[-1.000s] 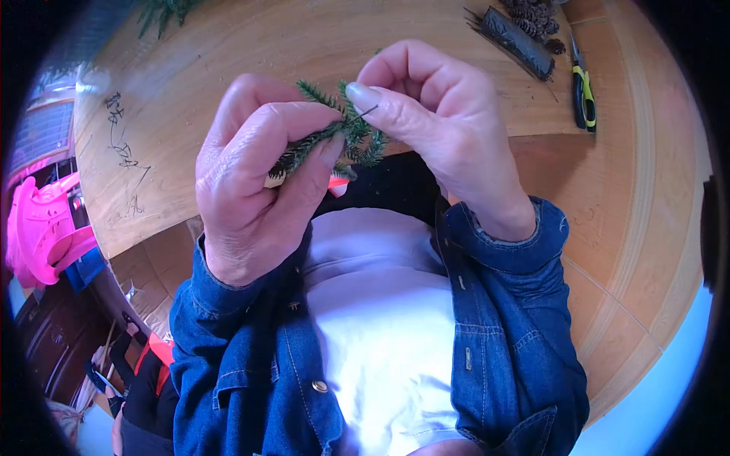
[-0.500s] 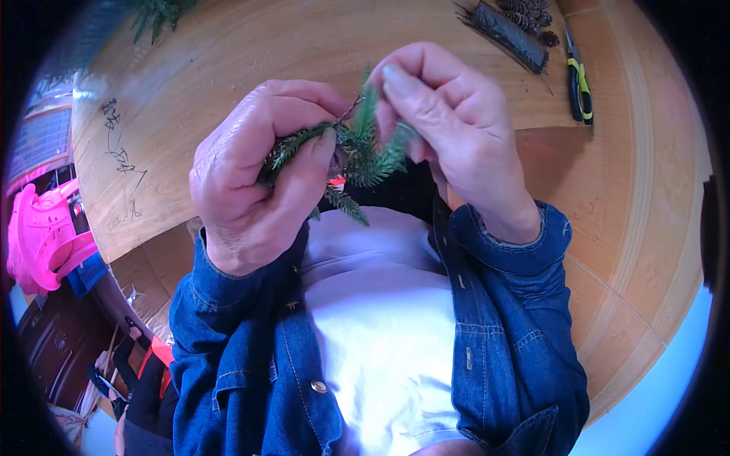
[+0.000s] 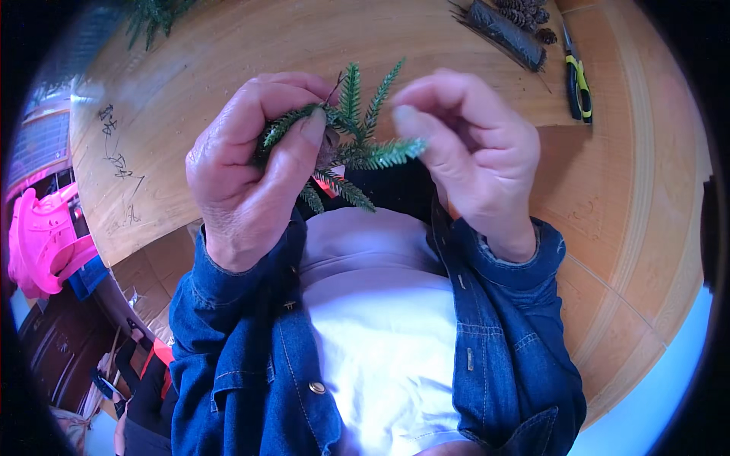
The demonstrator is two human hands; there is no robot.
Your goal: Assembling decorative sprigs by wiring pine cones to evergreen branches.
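Your left hand clenches a green fir sprig above the near edge of the wooden table, while your right hand pinches the tip of one twig

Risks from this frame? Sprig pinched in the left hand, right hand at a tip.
1. The left hand bunches the green sprig in a tight fist; the thin fronds could bend or snap.
2. The right hand touches only one frond tip, so a tug might strip needles.
3. The sprig is held in the air at the round wooden table edge; if dropped, it may fall into the lap.
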